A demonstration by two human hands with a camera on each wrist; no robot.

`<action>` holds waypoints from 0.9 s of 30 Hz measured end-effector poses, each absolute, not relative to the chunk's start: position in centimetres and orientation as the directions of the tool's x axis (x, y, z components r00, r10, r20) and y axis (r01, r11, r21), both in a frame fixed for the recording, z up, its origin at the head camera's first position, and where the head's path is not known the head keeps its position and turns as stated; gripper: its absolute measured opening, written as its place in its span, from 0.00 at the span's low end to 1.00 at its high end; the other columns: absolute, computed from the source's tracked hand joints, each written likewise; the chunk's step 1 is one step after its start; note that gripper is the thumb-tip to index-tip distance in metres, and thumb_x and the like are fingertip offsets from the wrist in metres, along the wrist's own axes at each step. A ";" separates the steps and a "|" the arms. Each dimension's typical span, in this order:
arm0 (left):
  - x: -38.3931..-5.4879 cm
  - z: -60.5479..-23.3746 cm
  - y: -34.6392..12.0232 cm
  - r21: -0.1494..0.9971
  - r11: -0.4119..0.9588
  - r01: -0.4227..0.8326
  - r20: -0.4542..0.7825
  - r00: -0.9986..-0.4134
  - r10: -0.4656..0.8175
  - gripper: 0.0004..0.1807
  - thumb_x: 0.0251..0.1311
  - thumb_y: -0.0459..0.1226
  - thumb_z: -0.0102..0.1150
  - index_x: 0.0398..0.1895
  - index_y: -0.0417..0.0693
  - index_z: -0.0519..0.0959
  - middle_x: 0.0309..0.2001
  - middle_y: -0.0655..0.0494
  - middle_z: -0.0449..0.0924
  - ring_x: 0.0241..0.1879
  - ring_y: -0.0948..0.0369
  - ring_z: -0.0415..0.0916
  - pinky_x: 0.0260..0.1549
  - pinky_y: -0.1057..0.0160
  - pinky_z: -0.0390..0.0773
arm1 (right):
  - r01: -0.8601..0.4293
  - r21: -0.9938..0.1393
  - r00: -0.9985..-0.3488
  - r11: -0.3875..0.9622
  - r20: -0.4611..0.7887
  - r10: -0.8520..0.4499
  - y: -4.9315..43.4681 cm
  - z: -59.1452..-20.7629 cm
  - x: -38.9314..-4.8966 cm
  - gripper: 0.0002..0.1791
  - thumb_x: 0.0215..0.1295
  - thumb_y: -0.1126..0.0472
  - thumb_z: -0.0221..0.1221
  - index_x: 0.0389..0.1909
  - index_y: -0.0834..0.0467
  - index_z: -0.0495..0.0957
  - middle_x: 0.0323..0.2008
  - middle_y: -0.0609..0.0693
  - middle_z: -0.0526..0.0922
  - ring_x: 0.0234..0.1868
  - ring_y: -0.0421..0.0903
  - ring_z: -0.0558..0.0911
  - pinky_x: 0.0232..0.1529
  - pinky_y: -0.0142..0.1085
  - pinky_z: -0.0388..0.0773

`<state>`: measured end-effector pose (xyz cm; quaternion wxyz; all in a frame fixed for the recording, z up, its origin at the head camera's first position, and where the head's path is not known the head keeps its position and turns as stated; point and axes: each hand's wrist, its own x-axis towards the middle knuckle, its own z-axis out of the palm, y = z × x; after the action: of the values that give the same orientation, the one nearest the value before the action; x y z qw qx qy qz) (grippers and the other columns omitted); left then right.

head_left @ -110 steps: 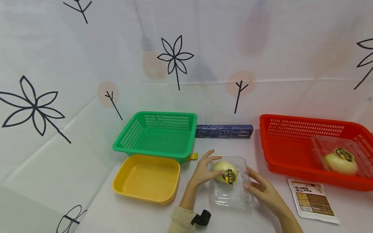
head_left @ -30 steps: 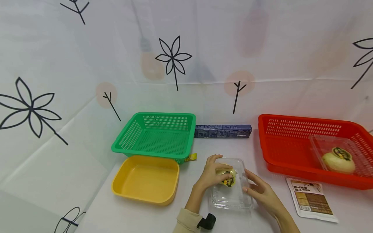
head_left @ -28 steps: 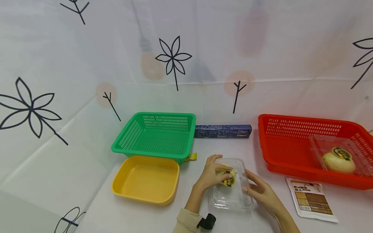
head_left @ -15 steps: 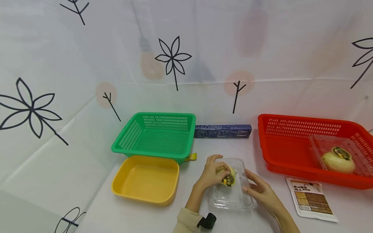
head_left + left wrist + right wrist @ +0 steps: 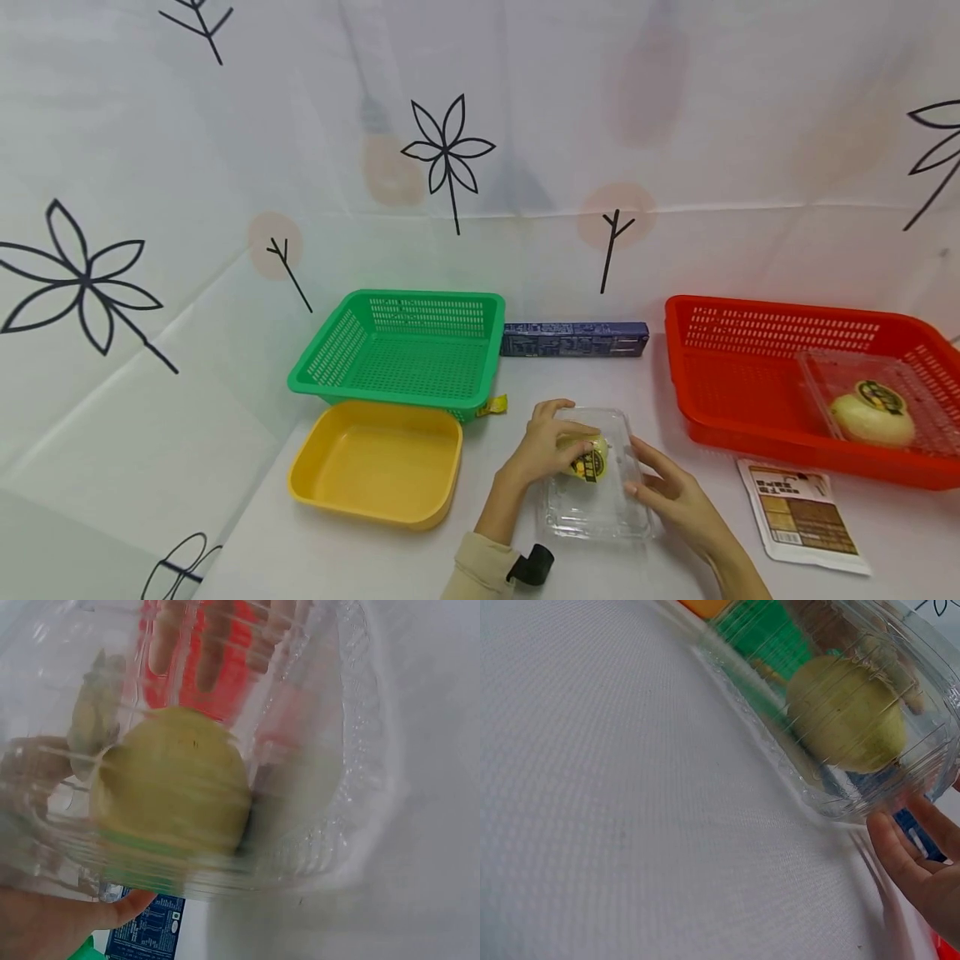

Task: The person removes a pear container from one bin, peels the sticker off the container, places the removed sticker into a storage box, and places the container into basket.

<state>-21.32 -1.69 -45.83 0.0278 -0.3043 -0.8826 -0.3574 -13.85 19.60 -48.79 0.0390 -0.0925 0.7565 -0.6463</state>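
A clear plastic clamshell box (image 5: pixel 600 518) stands on the white table, with one round pale yellow-green fruit (image 5: pixel 847 712) inside. On its lid is a yellow-and-black sticker (image 5: pixel 593 468). My left hand (image 5: pixel 540 450) lies over the lid's left side, index finger and thumb at the sticker, another finger round the far left corner. Part of the sticker and fruit is hidden under it. My right hand (image 5: pixel 678 496) holds the box's right edge with thumb and fingertips. Seen through the plastic in the left wrist view are the fruit (image 5: pixel 176 780) and several fingertips.
At the left, a green basket (image 5: pixel 491 367) stands behind a yellow tub (image 5: pixel 375 510); a yellow packet (image 5: pixel 492 406) lies beside them. A blue box (image 5: pixel 573 339) is at the back. The red basket (image 5: pixel 750 392) at right holds another boxed fruit (image 5: pixel 862 419). A brown-and-white pouch (image 5: pixel 802 517) lies before it.
Since the oldest frame, my left hand has moved right, further over the fruit and sticker. In the last half second its bent index finger has straightened across the sticker. The right hand keeps its hold.
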 end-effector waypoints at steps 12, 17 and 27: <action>-20.8 -45.8 -0.4 0.466 0.677 0.569 0.404 -0.818 0.410 0.05 0.54 0.43 0.64 0.25 0.56 0.84 0.53 0.55 0.74 0.59 0.54 0.60 0.51 0.44 0.58 | -0.064 -0.982 -0.985 0.177 0.034 -0.167 19.3 -48.7 -13.8 0.36 0.62 0.66 0.57 0.69 0.68 0.54 0.65 0.73 0.58 0.56 0.68 0.71 0.43 0.27 0.75; -20.5 -46.0 -0.1 0.350 0.715 0.605 0.486 -0.770 0.414 0.05 0.53 0.43 0.64 0.24 0.55 0.83 0.42 0.59 0.75 0.50 0.58 0.64 0.49 0.50 0.57 | -0.070 -0.981 -0.986 0.182 0.040 -0.164 19.4 -48.6 -13.6 0.36 0.62 0.67 0.58 0.69 0.68 0.54 0.65 0.73 0.59 0.53 0.56 0.76 0.43 0.28 0.75; -21.5 -45.7 -1.0 0.547 0.580 0.603 0.383 -0.797 0.467 0.06 0.53 0.42 0.65 0.27 0.50 0.85 0.35 0.59 0.79 0.42 0.63 0.69 0.50 0.57 0.56 | -0.153 -0.943 -0.979 0.296 0.102 -0.178 19.2 -47.8 -14.2 0.41 0.56 0.65 0.64 0.69 0.66 0.55 0.60 0.73 0.65 0.50 0.65 0.76 0.45 0.31 0.76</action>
<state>-21.55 -1.03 -45.73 0.0987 -0.3028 -0.8834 -0.3436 -14.24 19.23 -47.80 0.0110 -0.1028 0.8050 -0.5842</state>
